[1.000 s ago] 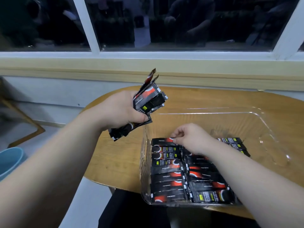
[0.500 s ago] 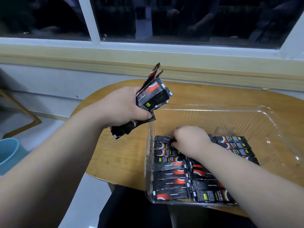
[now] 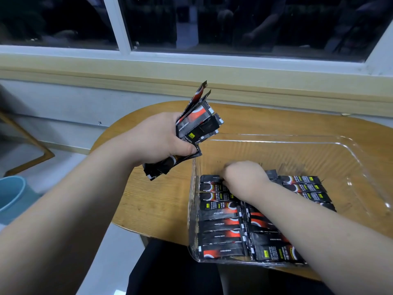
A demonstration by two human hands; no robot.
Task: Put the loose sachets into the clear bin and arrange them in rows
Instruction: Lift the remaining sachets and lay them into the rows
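head view: the left hand (image 3: 157,141) grips a fanned bundle of loose sachets (image 3: 197,124), lifted just left of the clear bin (image 3: 350,150) on the table (image 3: 153,205), a ready supply, i'd guess. the right hand (image 3: 244,177) is down inside the bin at the far end of the rows (image 3: 221,218), likely seating one. its fingers are blurred, so i cannot tell whether it pinches or presses.

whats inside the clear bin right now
Black-and-red sachets lie flat in rows in the near half of the clear bin, and the right hand reaches among them. The far half is bare. What the hand and forearm cover cannot be seen.
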